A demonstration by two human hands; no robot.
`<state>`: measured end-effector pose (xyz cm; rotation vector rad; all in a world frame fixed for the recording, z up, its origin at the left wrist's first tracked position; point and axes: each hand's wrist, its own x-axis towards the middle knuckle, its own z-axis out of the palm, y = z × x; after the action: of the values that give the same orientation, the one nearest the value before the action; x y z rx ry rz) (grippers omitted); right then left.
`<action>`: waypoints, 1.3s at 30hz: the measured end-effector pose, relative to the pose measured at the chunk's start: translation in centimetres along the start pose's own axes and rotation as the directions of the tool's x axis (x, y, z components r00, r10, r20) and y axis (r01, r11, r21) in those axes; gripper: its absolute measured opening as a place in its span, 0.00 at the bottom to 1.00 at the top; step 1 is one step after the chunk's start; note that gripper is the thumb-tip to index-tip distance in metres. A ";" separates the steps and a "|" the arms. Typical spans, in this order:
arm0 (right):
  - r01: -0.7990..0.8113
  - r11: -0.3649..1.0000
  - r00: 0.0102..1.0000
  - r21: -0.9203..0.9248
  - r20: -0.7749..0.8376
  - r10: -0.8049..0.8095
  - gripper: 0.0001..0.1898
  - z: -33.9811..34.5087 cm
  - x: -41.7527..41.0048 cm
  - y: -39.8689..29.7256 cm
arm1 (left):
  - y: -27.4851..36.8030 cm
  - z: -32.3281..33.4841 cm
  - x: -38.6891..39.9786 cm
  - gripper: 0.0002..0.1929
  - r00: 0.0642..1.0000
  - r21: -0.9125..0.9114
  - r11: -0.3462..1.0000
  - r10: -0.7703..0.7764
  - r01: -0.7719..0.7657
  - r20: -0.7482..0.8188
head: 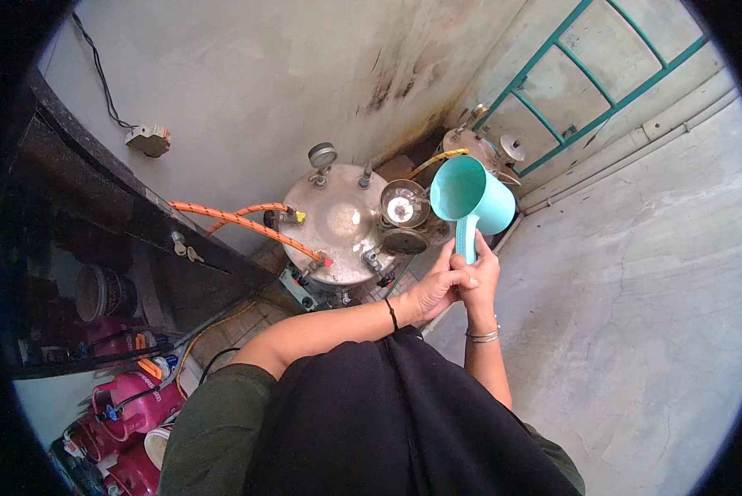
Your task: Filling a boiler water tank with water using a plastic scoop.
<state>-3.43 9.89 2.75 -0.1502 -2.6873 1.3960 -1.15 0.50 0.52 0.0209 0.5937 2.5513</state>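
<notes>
A turquoise plastic dipper point(498, 198) is held up in front of me by its handle, tilted, with its mouth facing left and towards me. My left hand point(438, 288) and my right hand point(481, 285) meet around the lower handle, fingers overlapping. I can see the pale inner wall but cannot tell whether liquid is inside. Just left of the dipper's rim is a round metal filling bowl point(403, 203) by the edge of a metal pressure tank point(334, 217). A round metal cap point(404, 242) sits just below that bowl.
A pressure gauge point(322, 155) and orange hoses point(247, 226) are fitted to the tank. Behind the dipper stands a second metal tank point(470, 141) below a green metal ladder-like frame point(557, 93). Pink gas cylinders point(138, 400) and a dark glossy door point(154, 211) are at left.
</notes>
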 end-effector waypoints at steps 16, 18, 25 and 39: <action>0.012 1.000 1.000 -0.025 -0.008 -0.012 0.30 0.0 -0.1 -0.5 | -0.1 -0.1 0.1 0.46 1.000 0.013 1.000 0.026 -0.026 -0.002; 0.040 0.999 0.999 -0.019 -0.016 -0.040 0.30 0.0 -0.1 -0.5 | 0.0 0.0 0.1 0.46 1.000 0.009 1.000 0.022 -0.022 -0.005; 0.055 0.998 0.998 0.020 -0.004 -0.055 0.30 0.1 0.0 -0.3 | 0.3 0.2 -0.2 0.45 1.000 -0.015 1.000 0.008 -0.008 0.001; 0.049 0.999 0.999 -0.024 -0.019 -0.049 0.28 0.0 -0.3 -1.0 | 0.1 0.0 0.0 0.45 0.999 -0.037 0.999 0.036 -0.036 0.008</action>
<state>-3.18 9.26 3.60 -0.0990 -2.6735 1.3422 -1.21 0.47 0.55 0.0294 0.5472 2.5956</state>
